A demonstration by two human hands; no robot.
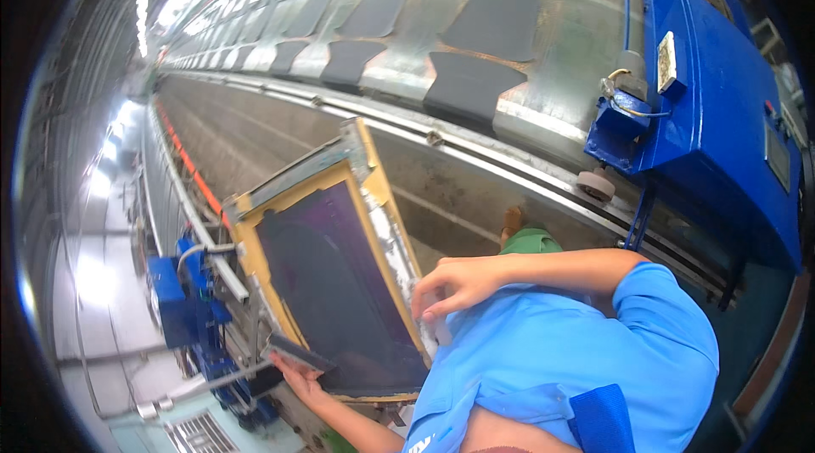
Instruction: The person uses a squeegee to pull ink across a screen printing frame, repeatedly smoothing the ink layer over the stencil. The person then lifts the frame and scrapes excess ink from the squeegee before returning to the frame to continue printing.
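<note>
In front of me a screen-printing frame (327, 270) stands tilted, its dark mesh edged with yellowish tape and smeared with white along the right side. My left hand (299, 375) is at its lower left, fingers closed on a dark flat scraper (301, 354) whose blade lies over the mesh's lower corner. By the frame's right edge is my right hand (454, 285), its fingers curled. Something pale shows just below those fingers, too blurred to name, and whether the fingers also touch the frame cannot be made out.
A long printing table (560, 79) with several dark fabric pieces (471, 88) runs along the far side, fronted by a metal rail (382, 113). At right stands a blue machine (722, 105) with a small wheel (596, 185). Blue equipment (182, 300) and an orange strip (188, 160) are at left.
</note>
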